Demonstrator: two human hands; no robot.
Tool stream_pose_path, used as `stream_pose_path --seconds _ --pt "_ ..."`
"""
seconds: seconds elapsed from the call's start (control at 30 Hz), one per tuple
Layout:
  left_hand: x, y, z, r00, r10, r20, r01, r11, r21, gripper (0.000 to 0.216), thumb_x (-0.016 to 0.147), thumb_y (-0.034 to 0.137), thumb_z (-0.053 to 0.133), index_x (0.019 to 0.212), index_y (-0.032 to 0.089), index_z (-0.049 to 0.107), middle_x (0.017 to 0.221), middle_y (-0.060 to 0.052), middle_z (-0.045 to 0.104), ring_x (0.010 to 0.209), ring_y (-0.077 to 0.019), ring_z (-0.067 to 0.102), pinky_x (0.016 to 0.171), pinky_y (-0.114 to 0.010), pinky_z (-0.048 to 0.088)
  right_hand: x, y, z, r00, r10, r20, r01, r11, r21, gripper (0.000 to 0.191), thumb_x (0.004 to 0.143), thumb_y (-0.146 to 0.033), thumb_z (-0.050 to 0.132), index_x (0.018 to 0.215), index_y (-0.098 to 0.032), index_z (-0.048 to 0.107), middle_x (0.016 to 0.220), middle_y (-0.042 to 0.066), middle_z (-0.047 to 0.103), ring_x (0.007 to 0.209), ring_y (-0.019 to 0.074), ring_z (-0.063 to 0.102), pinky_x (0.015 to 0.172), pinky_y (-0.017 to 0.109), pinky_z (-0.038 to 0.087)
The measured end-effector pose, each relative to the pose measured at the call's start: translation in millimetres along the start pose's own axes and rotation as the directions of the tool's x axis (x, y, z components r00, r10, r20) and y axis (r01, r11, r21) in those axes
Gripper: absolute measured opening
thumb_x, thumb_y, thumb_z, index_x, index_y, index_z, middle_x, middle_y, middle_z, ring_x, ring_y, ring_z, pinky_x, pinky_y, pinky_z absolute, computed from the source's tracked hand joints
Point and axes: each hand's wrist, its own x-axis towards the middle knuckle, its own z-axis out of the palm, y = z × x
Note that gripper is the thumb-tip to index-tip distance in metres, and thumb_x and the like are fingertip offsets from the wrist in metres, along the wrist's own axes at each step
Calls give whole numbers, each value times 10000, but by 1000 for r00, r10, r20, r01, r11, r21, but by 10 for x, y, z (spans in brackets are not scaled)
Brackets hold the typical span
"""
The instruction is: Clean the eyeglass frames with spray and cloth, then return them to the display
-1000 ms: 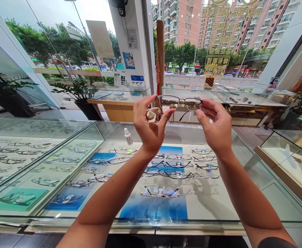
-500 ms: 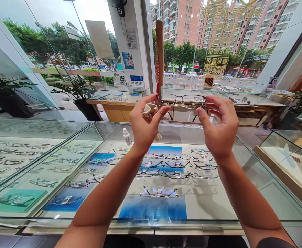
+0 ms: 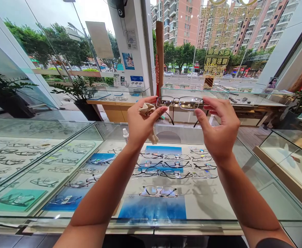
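A pair of thin-framed eyeglasses (image 3: pixel 176 99) is held up in front of me, above the glass counter, with its dark temple tips pointing downward. Thumb and fingers of my left hand (image 3: pixel 142 120) pinch its left end, and a crumpled beige cloth (image 3: pixel 148 109) is tucked in that same palm, its tail hanging below. My right hand (image 3: pixel 220 129) pinches the right end between thumb and forefinger. Part of a small white bottle (image 3: pixel 125 134) shows on the counter, beside my left wrist.
Beneath my arms, a glass display case (image 3: pixel 200 203) holds several rows of eyeglasses (image 3: pixel 177 165) on blue and white panels. Another case (image 3: pixel 295 162) stands at the right. Potted plants (image 3: pixel 81 93) and a wooden counter (image 3: pixel 115 108) are by the windows.
The eyeglasses have shifted slightly left and tilted, the right end lower. My left hand has moved a little left, covering more of the bottle.
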Motion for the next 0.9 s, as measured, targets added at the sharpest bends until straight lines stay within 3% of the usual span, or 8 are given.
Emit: stream_pose_path --seconds 0.1,0.27,0.4,0.9 --pt "-21 33 12 999 31 -36 -30 999 20 565 704 542 979 1143 236 798 863 -46 775 746 -174 727 633 -285 597 14 57 10 999 32 17 -33 998 51 254 965 -347 747 1214 -300 761 1202 61 745 1050 260 738 967 511 626" --pt "-93 97 56 966 217 -140 -201 972 119 471 756 485 965 1114 249 771 1093 -98 756 914 -211 726 700 -334 616 28 299 76 973 186 139 -212 957 199 422 882 -432 840 1247 -252 730 1194 77 773 1076 256 766 939 478 652" --pt "-133 84 68 934 323 -152 -285 931 229 430 786 447 949 1125 267 755 1106 -87 732 1035 -240 705 778 -366 616 19 416 119 966 204 162 -237 947 219 461 873 -462 845 1260 -254 704 1199 81 778 1087 249 771 956 473 657" --pt "-135 107 67 902 403 -153 -345 888 302 416 782 399 962 1119 280 748 1070 -67 725 1071 -262 700 947 -455 612 18 388 116 963 221 153 -252 941 225 451 860 -463 860 1224 -245 706 1170 82 790 1071 251 777 970 477 649"
